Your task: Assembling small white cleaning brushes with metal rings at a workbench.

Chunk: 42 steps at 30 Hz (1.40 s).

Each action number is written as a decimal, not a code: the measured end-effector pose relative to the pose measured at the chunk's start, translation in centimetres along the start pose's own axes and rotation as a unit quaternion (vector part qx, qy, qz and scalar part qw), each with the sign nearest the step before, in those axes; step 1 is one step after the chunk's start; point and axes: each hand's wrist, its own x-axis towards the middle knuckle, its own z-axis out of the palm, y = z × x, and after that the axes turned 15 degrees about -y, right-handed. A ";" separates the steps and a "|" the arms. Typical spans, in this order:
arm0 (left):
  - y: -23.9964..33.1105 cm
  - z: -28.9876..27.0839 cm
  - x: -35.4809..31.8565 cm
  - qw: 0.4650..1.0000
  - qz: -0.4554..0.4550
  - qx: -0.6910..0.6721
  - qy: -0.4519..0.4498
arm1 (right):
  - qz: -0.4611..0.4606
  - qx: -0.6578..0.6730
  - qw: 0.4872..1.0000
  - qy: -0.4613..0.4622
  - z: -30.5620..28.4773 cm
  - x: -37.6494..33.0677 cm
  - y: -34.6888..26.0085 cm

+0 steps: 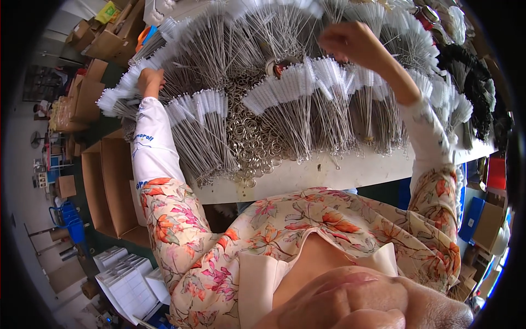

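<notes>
Left grip [151,83] has white-bristled wire brushes [117,101] on both sides.

Rings [253,140] lie on the table [361,167] between brush bundles [204,140], with cartons [118,186] to the left

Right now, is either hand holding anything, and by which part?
It cannot be told: the left hand and right hand are both among the brushes, but no gripped part shows.

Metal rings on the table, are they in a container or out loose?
Out, loose: the metal rings lie heaped directly on the white tabletop, between brush bundles.
</notes>
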 end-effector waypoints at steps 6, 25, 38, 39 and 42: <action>0.0 -3.3 -1.2 0.897 0.315 -0.173 0.255 | 0.135 0.057 0.989 0.015 1.6 12.4 2.4; 7.9 2.5 -5.8 0.904 0.394 -0.163 0.015 | -0.232 0.019 0.923 0.308 -8.8 9.9 7.7; 0.1 -0.6 -25.8 0.783 0.388 -0.472 -0.117 | 0.235 -0.105 0.966 0.012 -8.2 -11.8 13.4; -0.9 0.3 -26.4 0.774 0.394 -0.471 -0.154 | 0.227 -0.195 0.954 -0.025 -7.6 -11.4 14.5; -3.1 2.3 -28.9 0.756 0.394 -0.480 -0.206 | -0.001 -0.479 0.875 -0.068 -6.2 -10.1 21.2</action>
